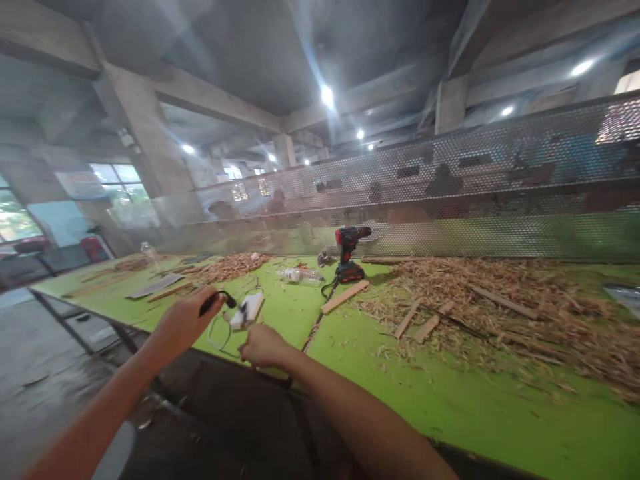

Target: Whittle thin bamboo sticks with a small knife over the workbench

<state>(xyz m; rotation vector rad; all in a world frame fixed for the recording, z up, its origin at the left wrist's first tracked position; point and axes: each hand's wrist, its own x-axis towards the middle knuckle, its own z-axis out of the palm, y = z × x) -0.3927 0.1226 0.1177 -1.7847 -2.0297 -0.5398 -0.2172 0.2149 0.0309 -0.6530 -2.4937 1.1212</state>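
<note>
My left hand is closed around a black curved item, blurred, near the table's front edge. A thin pale cable loops below it, between the two hands. My right hand has its fingers curled together beside the lower end of the cable; what they hold, if anything, is too small to name. Just behind the hands a white box-like object lies on the green table, with a small dark part against its left side.
A red and black cordless drill stands upright past the hands, beside a clear plastic bottle lying down. Wood shavings and strips cover the right side. A perforated metal screen runs along the back.
</note>
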